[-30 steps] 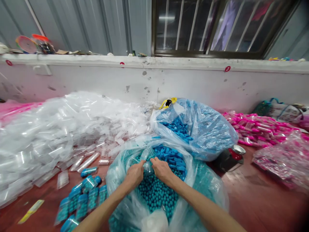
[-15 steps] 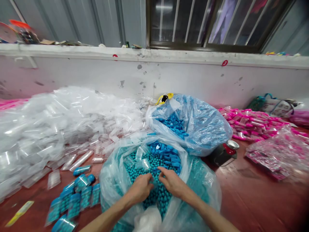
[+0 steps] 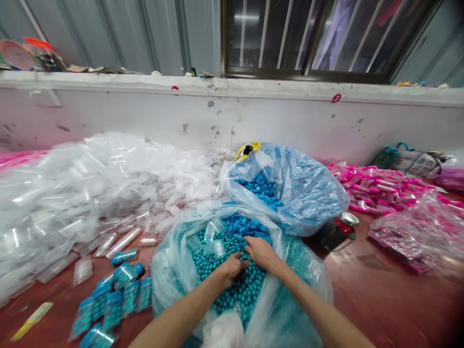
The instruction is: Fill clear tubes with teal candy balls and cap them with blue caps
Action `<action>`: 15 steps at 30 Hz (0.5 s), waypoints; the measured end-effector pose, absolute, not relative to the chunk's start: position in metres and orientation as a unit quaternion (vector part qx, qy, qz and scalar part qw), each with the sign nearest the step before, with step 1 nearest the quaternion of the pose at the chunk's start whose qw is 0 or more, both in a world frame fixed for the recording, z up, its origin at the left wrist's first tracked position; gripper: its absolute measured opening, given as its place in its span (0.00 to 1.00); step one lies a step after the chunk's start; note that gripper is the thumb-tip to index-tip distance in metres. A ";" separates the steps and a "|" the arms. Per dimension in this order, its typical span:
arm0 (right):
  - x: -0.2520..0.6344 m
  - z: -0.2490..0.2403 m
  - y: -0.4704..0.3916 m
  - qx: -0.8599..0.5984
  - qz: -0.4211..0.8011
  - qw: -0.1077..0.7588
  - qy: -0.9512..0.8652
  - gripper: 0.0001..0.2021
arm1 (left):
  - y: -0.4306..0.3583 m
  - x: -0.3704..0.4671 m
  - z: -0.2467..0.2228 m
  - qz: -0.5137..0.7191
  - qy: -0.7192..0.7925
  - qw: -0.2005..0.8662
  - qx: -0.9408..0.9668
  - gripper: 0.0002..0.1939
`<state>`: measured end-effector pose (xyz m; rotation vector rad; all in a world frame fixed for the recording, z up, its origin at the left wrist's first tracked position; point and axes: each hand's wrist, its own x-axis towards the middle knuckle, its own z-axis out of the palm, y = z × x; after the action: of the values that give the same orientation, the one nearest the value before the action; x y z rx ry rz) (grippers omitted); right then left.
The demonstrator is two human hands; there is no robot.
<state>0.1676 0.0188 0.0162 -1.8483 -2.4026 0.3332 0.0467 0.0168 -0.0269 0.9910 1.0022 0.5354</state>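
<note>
A plastic bag (image 3: 170, 270) lies wide open, full of teal beads (image 3: 242, 299). Blue caps (image 3: 250, 227) are heaped at the bag's far right, and a few clear containers (image 3: 213, 229) rest on the beads at the left. My left hand (image 3: 232, 270) is over the beads, fingers curled together; what they hold, if anything, is hidden. Just right of it, my right hand (image 3: 261, 251) has its fingertips at the near edge of the blue caps, pinched on something too small to make out.
Filled teal packs (image 3: 112, 309) lie at the left, near a yellow cutter (image 3: 32, 321). Behind are piled clear containers (image 3: 108, 179) and a bag of blue caps (image 3: 308, 188). At the right stand a red-and-black jar (image 3: 344, 226) and pink items (image 3: 380, 188).
My left hand has moved right across the beads, closer to my right hand. My right hand has moved slightly up and right to the blue caps.
</note>
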 end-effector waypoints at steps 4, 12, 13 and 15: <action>0.181 0.028 0.012 -0.620 0.108 0.060 -0.775 0.14 | 0.013 0.033 -0.020 0.279 0.420 0.767 0.398 0.13; 0.166 0.028 -0.015 -0.616 0.032 -0.025 -0.787 0.12 | 0.003 -0.007 -0.005 0.333 0.424 0.756 0.370 0.15; 0.165 0.027 -0.017 -0.600 0.039 -0.036 -0.799 0.11 | 0.001 -0.012 -0.004 0.338 0.428 0.753 0.368 0.15; 0.166 0.027 -0.020 -0.558 0.061 -0.057 -0.825 0.10 | -0.003 -0.021 -0.003 0.330 0.417 0.763 0.366 0.16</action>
<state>0.1655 -0.0201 0.0275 -1.8213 -2.6919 0.1998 -0.0215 -0.0030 -0.0035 0.7955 0.9074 0.7182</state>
